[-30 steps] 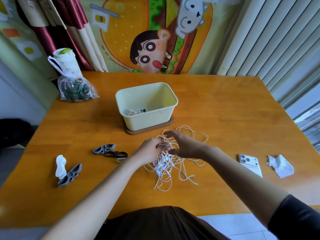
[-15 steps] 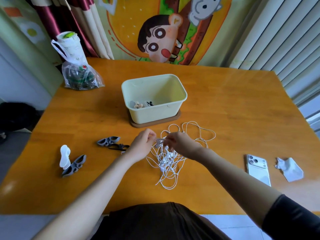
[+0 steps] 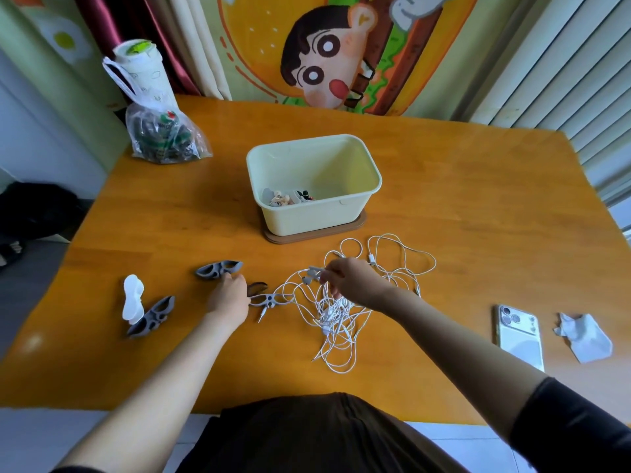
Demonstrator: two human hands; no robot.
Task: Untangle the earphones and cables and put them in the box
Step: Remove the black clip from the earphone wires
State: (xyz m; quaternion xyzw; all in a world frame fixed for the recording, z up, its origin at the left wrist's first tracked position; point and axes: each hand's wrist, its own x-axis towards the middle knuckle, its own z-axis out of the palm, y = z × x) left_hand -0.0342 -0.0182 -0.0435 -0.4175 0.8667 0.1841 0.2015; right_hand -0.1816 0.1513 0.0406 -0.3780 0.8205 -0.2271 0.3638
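Head view, one camera, looking down over the table.

Left arm: bare forearm reaches forward from the lower left, wrist straight. Left hand is low over the tabletop, back of the hand up, fingers curled. It grips the near end of a grey cable clip, which sticks out to the right of the hand. A thin white lead runs on from that clip toward the tangle. A black clip lies just behind it, and a metal jack plug lies just in front.

Right arm: comes in from the lower right, dark sleeve pushed up above the elbow, forearm angled left. Right hand is raised a little over the tangle, with thumb and fingertips pinching a white earbud at the hand's left side.

White cables: a loose tangled heap on the table under and in front of the right hand. Loops spread back toward the box and to the right. None of it is in the box.

Box: cream, open, on a brown base, just behind the tangle. A few small items sit in its near left corner.

Elsewhere: two loose grey clips and a white clip to the left. A phone and a crumpled tissue lie to the right. A plastic bag and a cup are at the far left corner.
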